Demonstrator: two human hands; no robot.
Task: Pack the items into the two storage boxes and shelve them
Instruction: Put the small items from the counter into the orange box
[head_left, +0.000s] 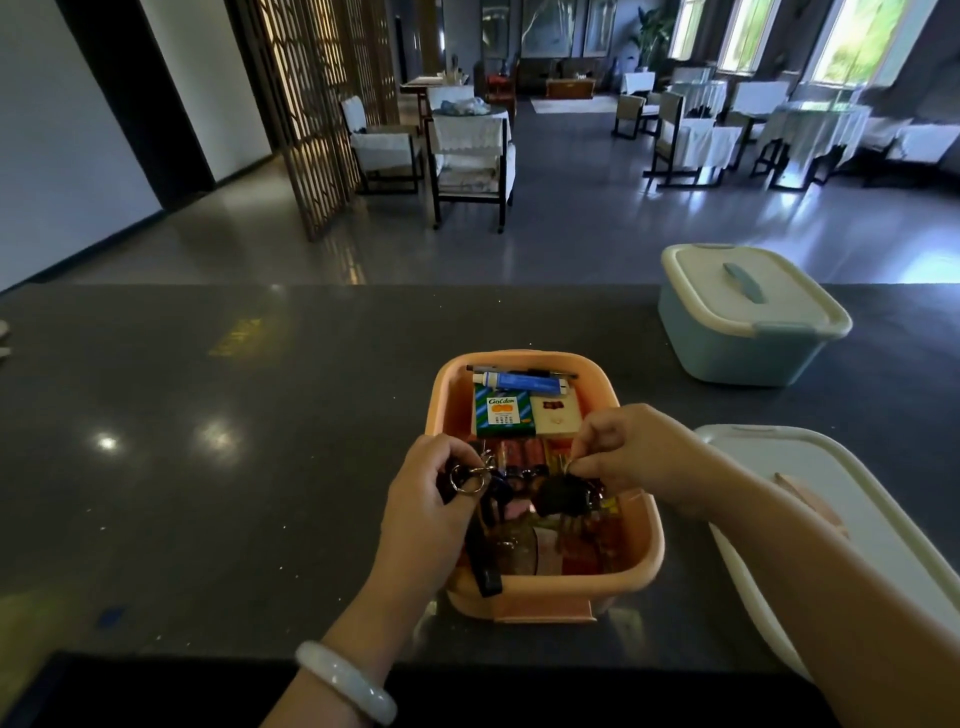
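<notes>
Over the open peach plastic storage box (545, 587), your left hand (431, 514) and right hand (631, 452) pinched the dangling, tangle-prone metal key bunch (561, 496); its rings looked safest to hold.

two storage boxes (545, 582) (748, 322), one loose lid (852, 519), two hands (426, 514) (639, 457).

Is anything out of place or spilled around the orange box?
Nothing is spilled. One small oddity: a black strap held by the left hand hangs over the near rim of the orange box instead of lying inside.
</notes>
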